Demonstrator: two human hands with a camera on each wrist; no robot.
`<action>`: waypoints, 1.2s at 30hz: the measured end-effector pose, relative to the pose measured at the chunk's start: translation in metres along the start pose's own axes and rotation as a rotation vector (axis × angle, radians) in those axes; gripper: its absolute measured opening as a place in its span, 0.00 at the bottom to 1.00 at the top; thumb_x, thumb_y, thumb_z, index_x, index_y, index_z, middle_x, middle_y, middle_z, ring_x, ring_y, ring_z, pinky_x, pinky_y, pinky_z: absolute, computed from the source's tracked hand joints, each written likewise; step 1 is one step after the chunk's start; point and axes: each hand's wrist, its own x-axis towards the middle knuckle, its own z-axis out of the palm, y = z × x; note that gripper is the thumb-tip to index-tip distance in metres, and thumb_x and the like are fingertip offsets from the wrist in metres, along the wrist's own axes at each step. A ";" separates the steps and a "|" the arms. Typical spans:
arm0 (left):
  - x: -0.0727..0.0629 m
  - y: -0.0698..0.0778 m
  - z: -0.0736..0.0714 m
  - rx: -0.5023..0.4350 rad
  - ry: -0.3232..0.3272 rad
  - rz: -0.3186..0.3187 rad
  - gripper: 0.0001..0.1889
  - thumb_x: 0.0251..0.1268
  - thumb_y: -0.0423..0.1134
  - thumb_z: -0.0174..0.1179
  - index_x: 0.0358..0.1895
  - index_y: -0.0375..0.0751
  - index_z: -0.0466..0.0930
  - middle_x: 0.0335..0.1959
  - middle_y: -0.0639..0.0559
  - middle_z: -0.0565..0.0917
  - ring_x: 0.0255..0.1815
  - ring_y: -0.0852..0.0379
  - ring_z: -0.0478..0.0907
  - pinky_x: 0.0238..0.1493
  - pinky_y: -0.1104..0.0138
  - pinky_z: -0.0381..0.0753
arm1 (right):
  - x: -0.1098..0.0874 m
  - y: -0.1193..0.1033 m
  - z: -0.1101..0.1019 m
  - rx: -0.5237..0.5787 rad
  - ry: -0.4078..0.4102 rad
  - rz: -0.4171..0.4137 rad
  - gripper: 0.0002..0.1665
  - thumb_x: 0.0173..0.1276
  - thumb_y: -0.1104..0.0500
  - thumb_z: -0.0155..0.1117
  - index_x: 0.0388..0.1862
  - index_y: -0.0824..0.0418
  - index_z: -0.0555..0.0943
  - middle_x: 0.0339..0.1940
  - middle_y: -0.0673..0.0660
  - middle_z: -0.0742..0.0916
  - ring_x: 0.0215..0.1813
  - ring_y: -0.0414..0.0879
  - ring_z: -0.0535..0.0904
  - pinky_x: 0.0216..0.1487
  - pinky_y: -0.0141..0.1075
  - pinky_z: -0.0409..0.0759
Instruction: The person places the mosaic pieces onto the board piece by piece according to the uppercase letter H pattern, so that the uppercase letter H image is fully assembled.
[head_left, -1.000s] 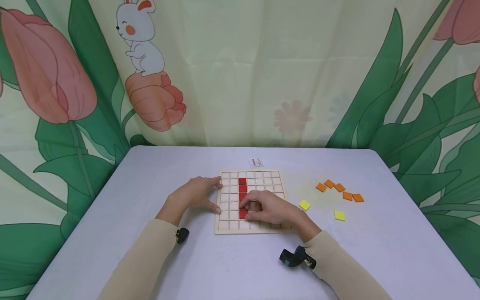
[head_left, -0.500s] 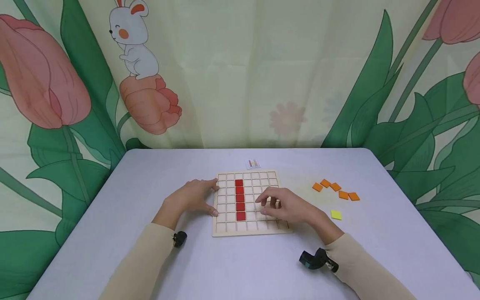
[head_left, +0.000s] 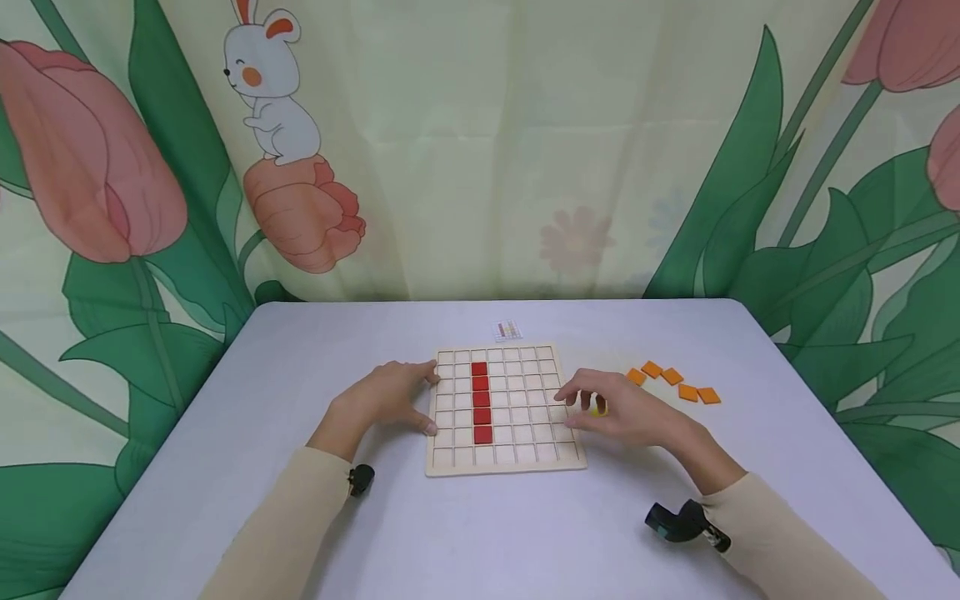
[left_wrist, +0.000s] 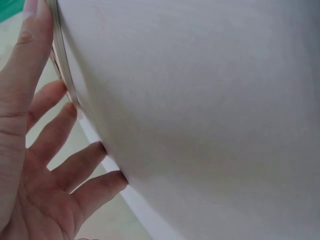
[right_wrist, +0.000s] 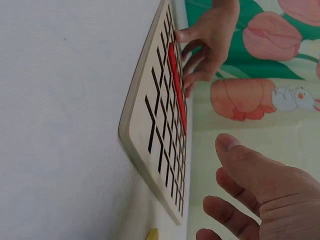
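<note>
A pale wooden grid board (head_left: 525, 429) lies flat on the table, with several red square tiles (head_left: 482, 398) in one column of its cells. My left hand (head_left: 386, 396) rests at the board's left edge, thumb and fingers spread along it. In the left wrist view the thumb and two fingertips meet the board's side, while two other fingertips touch the table. My right hand (head_left: 618, 408) hovers by the right edge, fingers loosely bent and holding nothing. Beneath it, a yellow tile (head_left: 598, 411) shows partly between the fingers; the right wrist view catches a yellow corner (right_wrist: 153, 234) on the table.
Several orange tiles (head_left: 687, 392) lie loose on the white table (head_left: 360, 542), right of the board and beyond my right hand. A small printed grid card (head_left: 507, 331) sits behind the board. A curtain (head_left: 450, 167) with tulips and a rabbit hangs past the far edge.
My right hand has moved off the red column, rightward across the board to its right edge, uncovering all the red tiles. It now hides one yellow tile. My left hand has stayed at the board.
</note>
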 end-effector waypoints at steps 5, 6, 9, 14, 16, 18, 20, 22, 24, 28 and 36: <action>-0.001 -0.002 -0.001 0.001 0.006 0.012 0.51 0.39 0.62 0.82 0.72 0.51 0.73 0.71 0.52 0.77 0.73 0.44 0.71 0.72 0.48 0.71 | -0.013 0.006 -0.007 -0.035 0.034 0.032 0.18 0.68 0.55 0.75 0.55 0.56 0.83 0.44 0.50 0.86 0.44 0.47 0.80 0.41 0.41 0.81; -0.001 -0.003 -0.001 -0.002 0.004 0.012 0.50 0.39 0.62 0.82 0.71 0.51 0.74 0.71 0.52 0.77 0.73 0.44 0.71 0.72 0.48 0.71 | -0.015 0.007 -0.009 -0.047 0.046 0.027 0.18 0.67 0.55 0.75 0.55 0.56 0.83 0.43 0.50 0.87 0.44 0.47 0.80 0.40 0.40 0.81; 0.000 -0.002 -0.001 -0.006 0.001 0.011 0.49 0.39 0.62 0.82 0.70 0.52 0.74 0.72 0.52 0.76 0.73 0.44 0.71 0.72 0.49 0.71 | -0.023 0.014 -0.014 -0.086 0.081 0.027 0.18 0.66 0.56 0.77 0.53 0.55 0.84 0.44 0.50 0.87 0.45 0.47 0.80 0.41 0.40 0.80; 0.000 -0.001 -0.001 -0.001 -0.003 -0.002 0.50 0.39 0.63 0.82 0.71 0.53 0.73 0.72 0.51 0.76 0.73 0.43 0.71 0.72 0.48 0.71 | -0.035 0.022 -0.021 -0.112 0.095 0.071 0.18 0.65 0.55 0.77 0.52 0.54 0.84 0.46 0.48 0.87 0.47 0.46 0.79 0.45 0.40 0.80; 0.000 -0.001 -0.001 0.002 -0.006 -0.008 0.51 0.39 0.63 0.82 0.72 0.52 0.73 0.72 0.51 0.76 0.73 0.43 0.71 0.72 0.48 0.71 | -0.041 0.024 -0.021 -0.113 0.097 0.089 0.18 0.65 0.54 0.77 0.52 0.54 0.84 0.47 0.47 0.86 0.48 0.46 0.79 0.46 0.41 0.80; 0.001 -0.001 0.000 0.002 -0.011 -0.012 0.52 0.38 0.63 0.82 0.72 0.53 0.73 0.72 0.52 0.76 0.74 0.43 0.70 0.73 0.47 0.71 | -0.046 0.025 -0.020 -0.122 0.105 0.119 0.18 0.66 0.53 0.77 0.53 0.52 0.84 0.48 0.46 0.86 0.49 0.45 0.79 0.47 0.41 0.80; 0.001 -0.001 0.000 0.000 -0.013 -0.011 0.52 0.38 0.64 0.82 0.73 0.53 0.72 0.72 0.51 0.76 0.74 0.43 0.70 0.73 0.47 0.71 | -0.052 0.028 -0.019 -0.132 0.127 0.132 0.18 0.66 0.53 0.77 0.53 0.52 0.84 0.48 0.46 0.86 0.49 0.45 0.79 0.48 0.41 0.80; 0.001 -0.001 0.000 0.003 -0.013 -0.004 0.53 0.39 0.64 0.81 0.73 0.52 0.72 0.72 0.51 0.76 0.74 0.43 0.70 0.73 0.47 0.71 | -0.057 0.032 -0.020 -0.144 0.157 0.119 0.19 0.65 0.55 0.77 0.53 0.52 0.84 0.48 0.46 0.86 0.49 0.46 0.79 0.48 0.40 0.80; 0.001 -0.001 -0.001 0.010 -0.011 -0.001 0.52 0.39 0.64 0.81 0.72 0.53 0.72 0.72 0.50 0.76 0.73 0.43 0.71 0.72 0.48 0.71 | -0.060 0.036 -0.021 -0.160 0.187 0.095 0.20 0.64 0.57 0.78 0.53 0.53 0.84 0.48 0.46 0.87 0.49 0.46 0.79 0.47 0.39 0.80; 0.002 -0.003 -0.002 0.020 -0.006 -0.001 0.51 0.39 0.65 0.81 0.72 0.52 0.73 0.72 0.49 0.76 0.72 0.43 0.71 0.72 0.47 0.72 | -0.066 0.044 -0.025 -0.174 0.212 0.062 0.21 0.62 0.59 0.79 0.53 0.53 0.84 0.47 0.47 0.87 0.48 0.46 0.80 0.46 0.39 0.80; 0.002 -0.002 0.000 0.007 -0.014 -0.006 0.53 0.38 0.66 0.80 0.74 0.52 0.71 0.74 0.48 0.74 0.74 0.42 0.69 0.73 0.46 0.70 | -0.084 0.057 -0.025 -0.178 0.197 0.127 0.23 0.60 0.53 0.81 0.54 0.51 0.84 0.46 0.45 0.87 0.47 0.44 0.79 0.46 0.38 0.79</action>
